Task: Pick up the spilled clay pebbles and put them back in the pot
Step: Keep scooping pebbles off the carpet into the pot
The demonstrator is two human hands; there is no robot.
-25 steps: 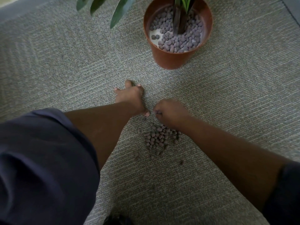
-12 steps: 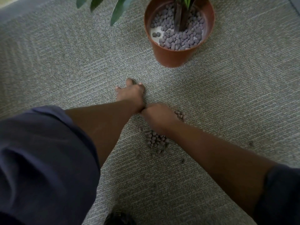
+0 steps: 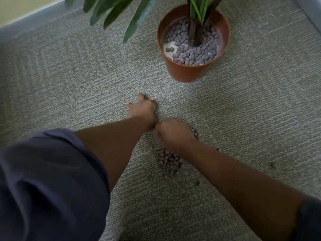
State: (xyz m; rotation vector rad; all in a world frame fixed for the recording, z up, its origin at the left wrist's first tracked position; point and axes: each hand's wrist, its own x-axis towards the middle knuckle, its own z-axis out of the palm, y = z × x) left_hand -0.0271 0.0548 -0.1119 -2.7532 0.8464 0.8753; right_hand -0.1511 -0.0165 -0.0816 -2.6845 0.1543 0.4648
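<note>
- Terracotta pot (image 3: pixel 187 72) is taken as landmark; it stands upright on the carpet (image 3: pixel 69 75), with pebbles already inside around the plant stem (image 3: pixel 195 34).
- Spilled clay pebbles (image 3: pixel 167 160) lie in a loose heap well short of the pot, on the near side and slightly left of it, w/ a few strays scattered nearer the viewer.
- Right hand (image 3: pixel 174 134) is set directly on the heap's pot-side edge, fingers curled down over pebbles; whether anything is gripped cannot be told (motion blur).
- Left hand (image 3: pixel 141 107) is pressed flat on carpet, fingers spread, holding nothing, btwn heap and pot.
- Right hand is judged nearer; pebbles lie under and just behind it, so a scoop then a carry fwd-right to the pot is likely needed.
</note>
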